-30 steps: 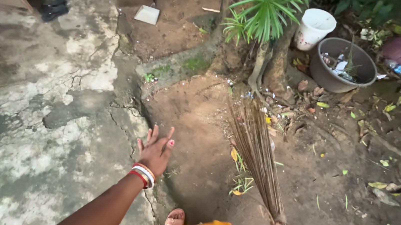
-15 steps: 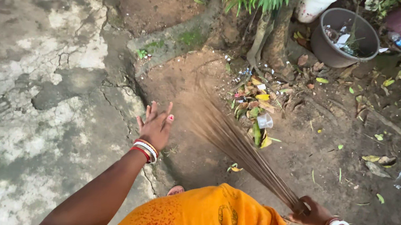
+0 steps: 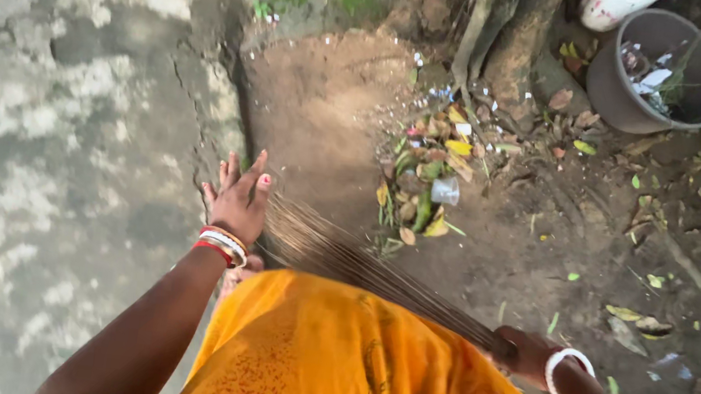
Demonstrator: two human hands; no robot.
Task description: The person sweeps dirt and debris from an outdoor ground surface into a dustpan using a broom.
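Broom (image 3: 360, 264) of thin brown sticks lies low across the dirt ground (image 3: 324, 124), bristles fanned toward 9 o'clock, its bound end clenched in the right hand (image 3: 522, 353). Left hand (image 3: 238, 197) hovers released, fingers spread, just beside the bristle tips. Leaf pile (image 3: 428, 175) sits at 12 o'clock, grey tub (image 3: 621, 100) at 2 o'clock.

Garment: my orange cloth (image 3: 332, 362) — darker red-brown print on it
Left wrist: red, white and gold bangles (image 3: 220, 244)
Right wrist: one white bangle (image 3: 561, 371)
Nails: painted red — left hand (image 3: 238, 197)
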